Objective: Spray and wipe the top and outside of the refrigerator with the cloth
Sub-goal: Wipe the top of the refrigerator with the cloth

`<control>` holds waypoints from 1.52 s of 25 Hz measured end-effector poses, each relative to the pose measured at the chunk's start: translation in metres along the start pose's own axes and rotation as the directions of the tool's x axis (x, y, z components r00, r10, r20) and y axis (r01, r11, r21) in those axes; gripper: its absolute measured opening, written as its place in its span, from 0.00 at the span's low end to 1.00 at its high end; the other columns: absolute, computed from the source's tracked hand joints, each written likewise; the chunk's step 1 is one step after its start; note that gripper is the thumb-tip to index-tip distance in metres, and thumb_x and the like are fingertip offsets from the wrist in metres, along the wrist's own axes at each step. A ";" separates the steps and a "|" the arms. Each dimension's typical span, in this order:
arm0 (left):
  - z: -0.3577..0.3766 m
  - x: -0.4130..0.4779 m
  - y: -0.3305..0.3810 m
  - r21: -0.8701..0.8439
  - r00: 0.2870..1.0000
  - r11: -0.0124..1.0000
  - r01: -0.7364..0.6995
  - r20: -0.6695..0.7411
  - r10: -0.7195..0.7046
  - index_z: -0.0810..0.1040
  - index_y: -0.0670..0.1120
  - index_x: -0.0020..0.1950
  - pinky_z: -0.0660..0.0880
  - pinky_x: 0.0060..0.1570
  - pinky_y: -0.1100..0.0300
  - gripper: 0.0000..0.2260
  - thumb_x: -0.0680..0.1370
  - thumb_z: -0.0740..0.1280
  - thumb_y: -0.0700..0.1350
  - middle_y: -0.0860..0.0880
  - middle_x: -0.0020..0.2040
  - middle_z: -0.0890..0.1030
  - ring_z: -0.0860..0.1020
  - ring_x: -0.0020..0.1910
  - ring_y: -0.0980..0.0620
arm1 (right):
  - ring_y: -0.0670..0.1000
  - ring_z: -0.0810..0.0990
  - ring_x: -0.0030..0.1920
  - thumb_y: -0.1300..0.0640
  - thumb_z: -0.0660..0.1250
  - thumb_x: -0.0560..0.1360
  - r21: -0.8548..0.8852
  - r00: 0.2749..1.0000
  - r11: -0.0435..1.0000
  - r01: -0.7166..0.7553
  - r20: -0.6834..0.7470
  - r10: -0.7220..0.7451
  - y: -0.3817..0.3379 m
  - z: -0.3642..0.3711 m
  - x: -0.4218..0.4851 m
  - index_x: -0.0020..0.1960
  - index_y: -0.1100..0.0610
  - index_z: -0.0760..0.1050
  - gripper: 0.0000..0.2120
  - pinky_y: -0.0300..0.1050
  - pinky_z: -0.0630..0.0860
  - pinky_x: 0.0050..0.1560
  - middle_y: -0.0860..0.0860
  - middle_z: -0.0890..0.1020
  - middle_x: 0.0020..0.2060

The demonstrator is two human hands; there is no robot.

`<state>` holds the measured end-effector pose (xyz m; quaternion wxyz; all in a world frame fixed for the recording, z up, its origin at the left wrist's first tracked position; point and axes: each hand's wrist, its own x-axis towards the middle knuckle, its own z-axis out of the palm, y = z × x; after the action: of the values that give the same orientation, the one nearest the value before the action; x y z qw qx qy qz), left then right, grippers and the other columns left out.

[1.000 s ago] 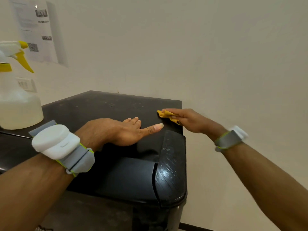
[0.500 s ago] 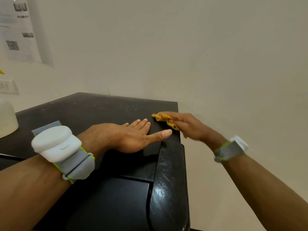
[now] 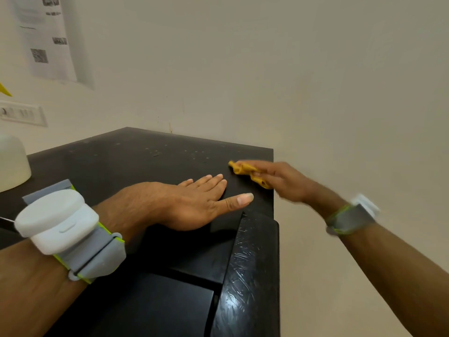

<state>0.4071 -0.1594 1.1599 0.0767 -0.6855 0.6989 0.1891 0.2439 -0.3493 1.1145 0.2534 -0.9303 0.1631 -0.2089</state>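
The black refrigerator top (image 3: 136,161) fills the lower left, speckled with small droplets towards the back. My left hand (image 3: 194,203) lies flat on it, palm down, fingers spread, holding nothing. My right hand (image 3: 284,181) is blurred at the top's right edge and presses a crumpled yellow cloth (image 3: 247,172) onto the surface. The spray bottle (image 3: 12,164), pale with a yellow trigger tip, stands at the far left, mostly cut off by the frame.
A glossy black door edge (image 3: 250,276) runs down from the front right corner. Cream walls enclose the back and right. A printed paper notice (image 3: 46,40) and a white switch plate (image 3: 21,115) hang on the left wall.
My right hand has slid the cloth along the right edge of the top. My left hand stays flat. The view has swung right and back, cutting the bottle off.
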 end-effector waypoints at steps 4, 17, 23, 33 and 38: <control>0.002 -0.004 -0.001 0.005 1.000 1.000 -0.015 0.009 0.014 0.36 0.54 0.79 0.39 0.78 0.47 0.61 0.49 0.27 0.82 0.54 0.79 0.32 0.32 0.77 0.56 | 0.39 0.79 0.45 0.63 0.56 0.83 0.003 0.949 0.950 -0.311 -0.045 0.311 0.052 -0.022 0.064 0.64 0.47 0.74 0.16 0.29 0.70 0.44 0.45 0.79 0.48; 0.000 -0.001 0.002 -0.017 0.998 0.998 0.062 0.030 -0.061 0.32 0.51 0.78 0.38 0.78 0.49 0.46 0.65 0.35 0.73 0.56 0.78 0.32 0.32 0.76 0.59 | 0.31 0.73 0.60 0.62 0.56 0.84 -0.118 0.997 0.993 0.009 0.080 0.000 0.039 -0.018 0.034 0.74 0.55 0.67 0.20 0.22 0.63 0.62 0.42 0.72 0.69; 0.000 -0.003 0.000 -0.040 0.998 0.998 0.055 0.022 -0.054 0.32 0.52 0.78 0.38 0.78 0.48 0.48 0.63 0.34 0.75 0.56 0.78 0.32 0.32 0.76 0.59 | 0.61 0.81 0.47 0.64 0.54 0.79 -0.363 0.845 0.782 -0.507 -0.388 0.367 0.117 -0.043 0.087 0.55 0.58 0.78 0.14 0.47 0.76 0.48 0.58 0.83 0.50; 0.001 0.000 0.001 -0.018 0.997 0.998 0.063 0.038 -0.063 0.32 0.51 0.78 0.38 0.78 0.47 0.45 0.66 0.34 0.74 0.55 0.79 0.32 0.32 0.76 0.58 | 0.41 0.72 0.65 0.54 0.58 0.83 -0.217 0.977 0.975 0.038 0.212 0.009 -0.014 0.005 0.033 0.74 0.52 0.68 0.19 0.32 0.65 0.67 0.41 0.75 0.66; 0.002 0.000 0.001 -0.012 0.997 0.997 0.075 0.033 -0.075 0.32 0.50 0.77 0.37 0.78 0.48 0.47 0.65 0.35 0.74 0.55 0.79 0.32 0.32 0.76 0.58 | 0.39 0.59 0.76 0.48 0.54 0.84 -0.246 0.961 0.962 0.115 0.272 -0.045 -0.016 0.008 0.029 0.77 0.46 0.63 0.22 0.35 0.53 0.75 0.40 0.63 0.76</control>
<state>0.4056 -0.1583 1.1583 0.0905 -0.7085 0.6701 0.2021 0.2759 -0.3447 1.1258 0.1400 -0.9809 0.1156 -0.0701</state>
